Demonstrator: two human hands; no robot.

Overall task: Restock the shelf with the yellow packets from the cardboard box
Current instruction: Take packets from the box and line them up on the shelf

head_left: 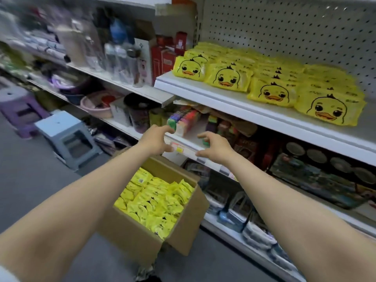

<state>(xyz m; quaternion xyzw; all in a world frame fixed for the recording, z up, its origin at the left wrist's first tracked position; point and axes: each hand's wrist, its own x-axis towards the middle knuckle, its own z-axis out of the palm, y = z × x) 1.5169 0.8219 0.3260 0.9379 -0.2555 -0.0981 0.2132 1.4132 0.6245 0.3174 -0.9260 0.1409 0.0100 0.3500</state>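
Observation:
An open cardboard box (189,233) stands on the floor against the shelving, filled with several yellow duck-face packets (154,202). More yellow packets (270,82) lie in stacked rows on the white upper shelf (223,98) in front of a pegboard. My left hand (157,139) and my right hand (213,146) are stretched out side by side above the box, level with the lower shelf's edge. Both hold nothing; their fingers are spread and loosely curved, about a packet's width apart.
The lower shelf (189,147) behind my hands carries colourful sponges and small goods. Bottles and red boxes (162,60) fill the shelf to the left. A pale blue stool (69,137) and a purple stool (18,110) stand on the grey floor at left.

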